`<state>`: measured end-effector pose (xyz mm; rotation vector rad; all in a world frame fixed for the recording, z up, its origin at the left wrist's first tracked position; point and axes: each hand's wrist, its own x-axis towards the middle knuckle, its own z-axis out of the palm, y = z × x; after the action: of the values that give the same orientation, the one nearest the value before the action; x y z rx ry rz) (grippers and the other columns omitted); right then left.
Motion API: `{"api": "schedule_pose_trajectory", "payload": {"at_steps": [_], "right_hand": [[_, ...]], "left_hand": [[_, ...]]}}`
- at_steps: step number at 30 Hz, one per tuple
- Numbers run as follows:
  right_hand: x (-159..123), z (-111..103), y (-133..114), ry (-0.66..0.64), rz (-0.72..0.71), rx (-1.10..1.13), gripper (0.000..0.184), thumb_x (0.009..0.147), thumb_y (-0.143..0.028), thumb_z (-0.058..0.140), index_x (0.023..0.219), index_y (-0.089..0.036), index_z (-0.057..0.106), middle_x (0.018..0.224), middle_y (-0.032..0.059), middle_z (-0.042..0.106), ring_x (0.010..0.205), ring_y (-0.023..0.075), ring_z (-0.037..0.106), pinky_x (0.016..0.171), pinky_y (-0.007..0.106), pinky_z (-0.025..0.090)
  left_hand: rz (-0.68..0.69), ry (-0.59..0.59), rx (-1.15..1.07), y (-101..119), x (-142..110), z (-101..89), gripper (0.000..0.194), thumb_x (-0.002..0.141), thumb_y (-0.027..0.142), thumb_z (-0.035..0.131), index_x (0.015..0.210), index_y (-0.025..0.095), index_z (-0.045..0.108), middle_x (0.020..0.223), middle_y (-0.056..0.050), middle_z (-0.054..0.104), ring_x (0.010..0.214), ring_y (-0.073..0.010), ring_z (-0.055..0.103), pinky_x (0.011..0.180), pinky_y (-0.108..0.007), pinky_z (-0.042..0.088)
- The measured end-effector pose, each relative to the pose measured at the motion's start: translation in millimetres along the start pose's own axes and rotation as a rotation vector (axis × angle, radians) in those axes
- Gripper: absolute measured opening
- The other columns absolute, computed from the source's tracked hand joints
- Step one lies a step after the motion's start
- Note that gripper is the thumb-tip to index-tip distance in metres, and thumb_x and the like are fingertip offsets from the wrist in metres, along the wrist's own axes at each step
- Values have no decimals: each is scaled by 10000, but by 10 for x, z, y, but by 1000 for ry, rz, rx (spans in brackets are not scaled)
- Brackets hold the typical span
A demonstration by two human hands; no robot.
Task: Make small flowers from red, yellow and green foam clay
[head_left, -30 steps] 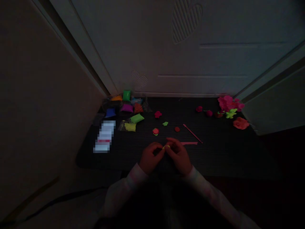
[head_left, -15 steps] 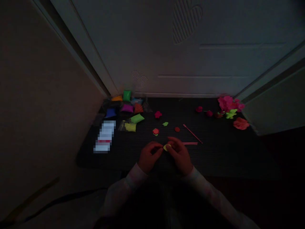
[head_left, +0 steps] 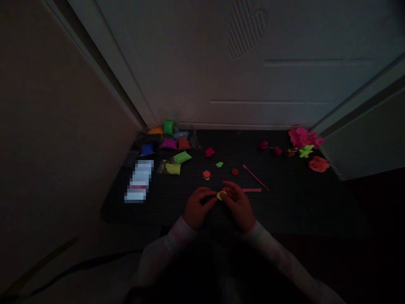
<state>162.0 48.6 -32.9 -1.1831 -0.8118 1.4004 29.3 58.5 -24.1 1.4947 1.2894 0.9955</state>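
Observation:
A small, flat yellow clay piece (head_left: 220, 196) is held over the dark table (head_left: 139, 215) near its front edge. My right hand (head_left: 241, 209) has it between thumb and fingers, the thumb lying on top. From the other side, my left hand (head_left: 198, 210) pinches its left edge with thumb and forefinger closed. Beyond my hands lie a round pink-red clay piece with green under it (head_left: 206, 174), a green leaf-shaped piece (head_left: 219, 164), a dark red disc (head_left: 234, 172) and a magenta piece (head_left: 209, 152). A pink strip (head_left: 253, 190) runs out beside my right hand.
A thin pink stick tool (head_left: 255, 177) lies at the right. Bags of coloured clay, with a green one (head_left: 168, 126), gather at the back left, behind a blurred-out phone-like rectangle (head_left: 139, 181). Pink flowers (head_left: 303, 138) and a yellow-green bear figure (head_left: 306, 151) are back right. A white door (head_left: 190, 63) stands behind.
Both hands stay almost in place on the yellow clay piece, with only a tiny shift of the fingers. The things on the table have not moved.

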Motion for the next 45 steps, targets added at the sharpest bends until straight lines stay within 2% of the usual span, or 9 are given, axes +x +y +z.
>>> {"api": "schedule_pose_trajectory", "payload": {"at_steps": [10, 17, 26, 30, 35, 39, 45], "right_hand": [[-1, 11, -41, -8, 13, -15, 343, 628, -244, 660, 944, -228, 530, 694, -49, 550, 640, 74, 529, 616, 207, 412], [-6, 34, -40, 8, -3, -32, 334, 624, -257, 656, 933, -229, 532, 694, -49, 543, 615, 71, 520, 585, 204, 406], [-13, 14, -36, 26, -41, -61, 290, 642, -283, 637, 911, -223, 546, 717, -32, 572, 666, 99, 548, 653, 247, 433], [-7, -17, -31, 47, -46, -74, 262, 672, -295, 611, 917, -229, 548, 739, -30, 570, 681, 101, 554, 675, 258, 429], [-3, -24, -24, 36, -53, -84, 250, 679, -305, 606, 912, -228, 558, 733, -30, 557, 677, 108, 545, 670, 265, 420], [2, -23, -22, 25, -63, -71, 260, 677, -321, 606, 912, -224, 554, 729, -29, 549, 670, 109, 541, 666, 267, 417], [4, -24, -38, 11, -67, -48, 254, 683, -312, 601, 918, -230, 549, 710, -40, 539, 656, 96, 533, 661, 254, 409]], "left_hand": [[-63, 26, -50, -8, -2, 8, 117, 649, 220, 618, 753, 199, 667, 826, -32, 607, 794, -157, 571, 762, -292, 457], [-190, -6, -183, -3, -2, 36, 302, 656, 259, 611, 944, 166, 597, 803, -41, 654, 727, -149, 612, 689, -271, 486], [-277, 0, -278, 15, 26, 6, 276, 621, 226, 628, 889, 163, 608, 763, -24, 645, 697, -135, 601, 655, -252, 463], [-302, 56, -279, 33, 176, -140, 266, 610, 244, 643, 857, 157, 598, 732, -9, 643, 665, -116, 582, 641, -242, 444], [-320, 78, -262, 29, 527, -299, 213, 559, 267, 675, 720, 150, 598, 618, 21, 618, 573, -98, 543, 575, -234, 418], [-348, 22, -248, 16, 694, -299, 180, 517, 240, 691, 644, 142, 609, 577, 24, 613, 537, -89, 524, 535, -223, 395], [-370, -5, -236, 1, 737, -259, 198, 524, 245, 682, 675, 146, 599, 615, 25, 629, 537, -77, 521, 504, -203, 363]]}}
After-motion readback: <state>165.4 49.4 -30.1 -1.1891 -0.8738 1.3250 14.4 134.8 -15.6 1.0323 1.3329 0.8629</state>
